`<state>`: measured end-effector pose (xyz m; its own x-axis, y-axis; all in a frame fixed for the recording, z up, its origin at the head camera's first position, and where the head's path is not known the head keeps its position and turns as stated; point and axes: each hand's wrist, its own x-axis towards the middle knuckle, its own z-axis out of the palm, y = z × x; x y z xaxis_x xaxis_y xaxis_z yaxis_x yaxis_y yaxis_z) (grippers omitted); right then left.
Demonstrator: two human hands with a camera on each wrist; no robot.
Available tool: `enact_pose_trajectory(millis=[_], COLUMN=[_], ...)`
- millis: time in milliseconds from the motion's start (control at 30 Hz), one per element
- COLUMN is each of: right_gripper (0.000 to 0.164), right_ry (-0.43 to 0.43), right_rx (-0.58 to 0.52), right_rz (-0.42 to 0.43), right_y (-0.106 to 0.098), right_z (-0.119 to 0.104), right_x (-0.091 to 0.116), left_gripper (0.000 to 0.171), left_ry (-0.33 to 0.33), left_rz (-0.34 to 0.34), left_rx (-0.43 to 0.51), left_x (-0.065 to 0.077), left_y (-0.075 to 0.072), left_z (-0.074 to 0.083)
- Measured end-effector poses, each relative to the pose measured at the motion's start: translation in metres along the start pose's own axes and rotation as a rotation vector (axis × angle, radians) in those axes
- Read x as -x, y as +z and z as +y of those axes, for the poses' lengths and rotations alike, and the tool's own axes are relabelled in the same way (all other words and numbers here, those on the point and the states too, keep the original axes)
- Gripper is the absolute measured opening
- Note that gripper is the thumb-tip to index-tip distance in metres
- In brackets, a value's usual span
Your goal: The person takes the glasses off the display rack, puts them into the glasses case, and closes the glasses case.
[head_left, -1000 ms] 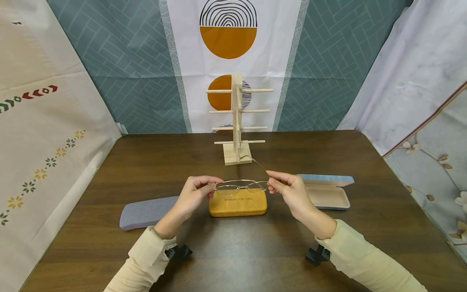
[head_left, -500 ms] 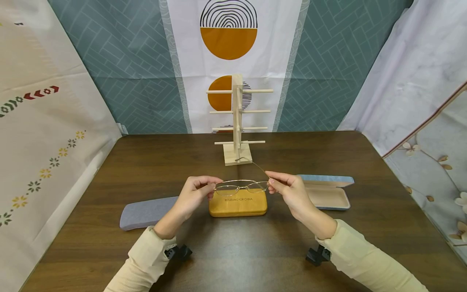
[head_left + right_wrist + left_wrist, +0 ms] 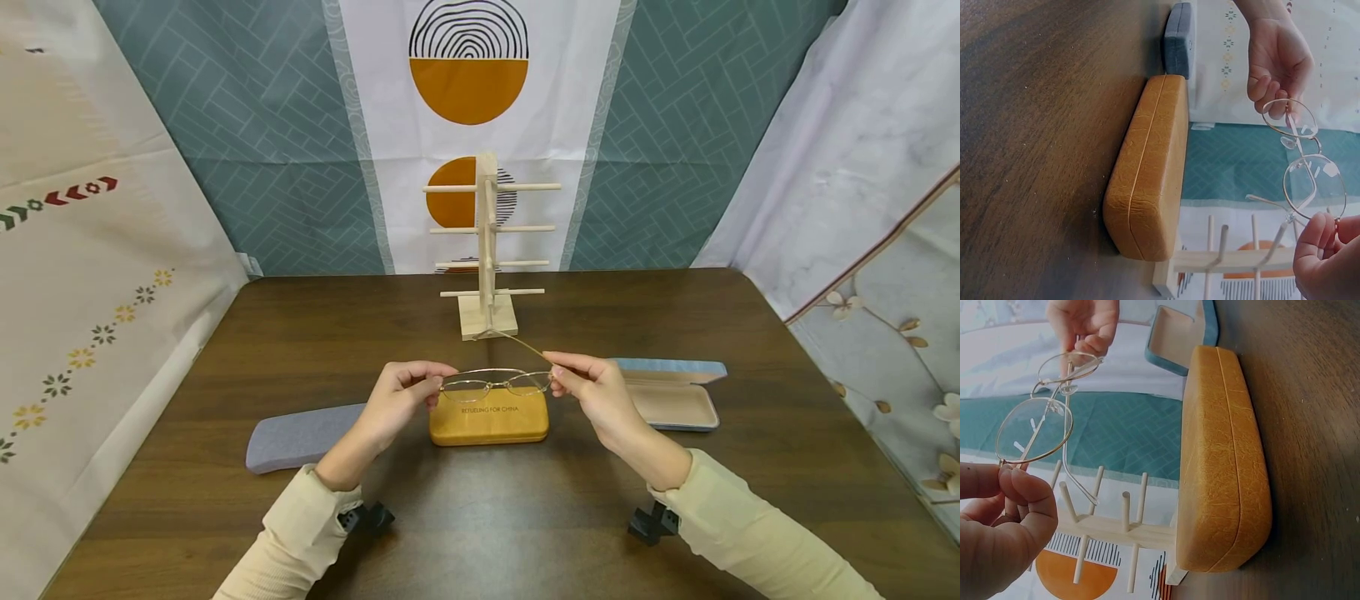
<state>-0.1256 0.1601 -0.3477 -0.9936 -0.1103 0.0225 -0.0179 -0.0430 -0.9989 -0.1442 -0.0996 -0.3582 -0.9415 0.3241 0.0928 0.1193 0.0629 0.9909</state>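
A pair of thin gold-rimmed eyeglasses is held up between both hands, above the mustard-yellow glasses case. My left hand pinches the frame's left end between thumb and fingers. At the other end, my right hand pinches the frame near the hinge. One temple arm slants away from the right fingers toward the middle. In the left wrist view, the clear lenses, nose pads and a bent temple tip show. The pinched corners of the frame are partly hidden by the fingers.
Behind the yellow case stands a wooden display rack with several horizontal pegs. A closed grey-blue glasses case lies to the left, beside the left forearm. An open light-blue case with a beige lining sits behind the right hand.
The visible temple arm has swung inward, its tip shifting left and lower across the rack's base. Both hands keep their grip in almost the same place.
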Motion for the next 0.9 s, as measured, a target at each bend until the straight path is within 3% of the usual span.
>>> enact_pose_trajectory(millis=[900], right_gripper=[0.027], right_ry=[0.016], right_rx=[0.059], right_rz=[-0.013], right_y=[-0.0003], right_z=[0.0020], right_x=[-0.0011], left_gripper=[0.022], left_ry=[0.000], left_rz=[-0.010], left_rx=[0.005], left_x=[0.0000], left_y=[-0.0017], left_z=[0.0004])
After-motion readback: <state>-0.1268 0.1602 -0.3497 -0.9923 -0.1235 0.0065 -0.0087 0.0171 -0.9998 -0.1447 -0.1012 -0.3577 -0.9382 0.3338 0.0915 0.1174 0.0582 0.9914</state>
